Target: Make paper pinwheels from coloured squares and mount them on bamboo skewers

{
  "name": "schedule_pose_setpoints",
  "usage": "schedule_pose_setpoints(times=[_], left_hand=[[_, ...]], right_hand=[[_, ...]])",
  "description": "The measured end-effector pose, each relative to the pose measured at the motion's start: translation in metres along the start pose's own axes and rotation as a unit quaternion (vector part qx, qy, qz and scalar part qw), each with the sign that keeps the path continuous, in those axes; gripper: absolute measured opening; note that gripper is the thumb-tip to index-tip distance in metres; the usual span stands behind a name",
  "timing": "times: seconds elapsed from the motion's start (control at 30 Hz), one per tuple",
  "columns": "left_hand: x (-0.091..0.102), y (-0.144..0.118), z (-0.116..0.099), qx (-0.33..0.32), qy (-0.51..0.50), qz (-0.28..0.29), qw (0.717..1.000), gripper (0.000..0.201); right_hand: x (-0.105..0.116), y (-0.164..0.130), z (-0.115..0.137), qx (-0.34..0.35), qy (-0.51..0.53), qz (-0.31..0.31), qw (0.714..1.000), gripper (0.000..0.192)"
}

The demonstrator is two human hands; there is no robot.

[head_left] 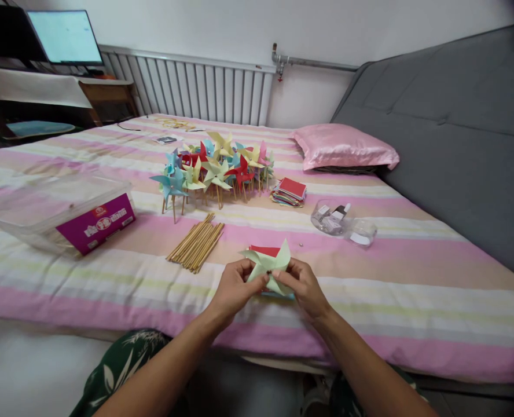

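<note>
Between my two hands is a pale green paper pinwheel point(261, 263), its blades folded in to the middle. My left hand point(239, 284) grips its left side, thumb near a small dark spot at the centre. From the other side my right hand point(303, 285) pinches it, thumb also close to the centre. Red and blue paper squares point(264, 251) show behind and below the pinwheel on the bed. A bundle of thin wooden sticks point(196, 242) lies to the left of my hands. Whether a pin sits in the centre is too small to tell.
Finished pinwheels on sticks point(217, 168) stand grouped farther back. Right of them is a stack of coloured paper squares point(290, 192). Small clear containers point(330, 217) hold little items. A clear plastic box point(61, 202) with a purple label stands left. A pink pillow point(346, 146) lies by the grey headboard point(448, 98).
</note>
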State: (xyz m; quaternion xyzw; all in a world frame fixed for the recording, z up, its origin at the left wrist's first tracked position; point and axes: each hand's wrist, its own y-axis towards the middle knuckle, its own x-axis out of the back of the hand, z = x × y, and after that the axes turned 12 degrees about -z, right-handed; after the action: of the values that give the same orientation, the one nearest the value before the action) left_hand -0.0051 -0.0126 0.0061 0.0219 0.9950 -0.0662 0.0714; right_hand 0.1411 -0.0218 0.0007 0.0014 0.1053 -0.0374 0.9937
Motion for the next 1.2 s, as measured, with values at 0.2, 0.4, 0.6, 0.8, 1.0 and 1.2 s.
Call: schedule_pose_setpoints(times=[0.2,0.4,0.6,0.8,1.0,1.2], left_hand=[[0.001,0.0,-0.003,0.012,-0.022,0.002,1.0,0.023],[0.005,0.003,-0.002,0.009,-0.035,0.036,0.999,0.021],[0.01,0.01,-0.001,-0.072,-0.034,0.012,0.997,0.034],[0.013,0.01,0.006,-0.175,0.076,-0.037,0.981,0.027],[0.016,0.008,0.01,-0.3,0.239,-0.08,0.92,0.021],[0.016,0.006,0.012,-0.281,0.293,-0.091,0.909,0.019]], right_hand=[[0.0,0.001,0.0,0.011,0.007,0.01,1.0,0.027],[-0.001,0.003,-0.003,-0.025,-0.008,-0.042,0.999,0.023],[0.0,0.005,-0.005,-0.101,0.107,-0.074,0.986,0.024],[-0.002,0.004,-0.007,-0.109,0.115,-0.072,0.985,0.023],[-0.004,-0.001,-0.009,-0.1,0.098,-0.049,0.989,0.025],[-0.006,-0.001,-0.011,-0.093,0.091,-0.045,0.99,0.025]])
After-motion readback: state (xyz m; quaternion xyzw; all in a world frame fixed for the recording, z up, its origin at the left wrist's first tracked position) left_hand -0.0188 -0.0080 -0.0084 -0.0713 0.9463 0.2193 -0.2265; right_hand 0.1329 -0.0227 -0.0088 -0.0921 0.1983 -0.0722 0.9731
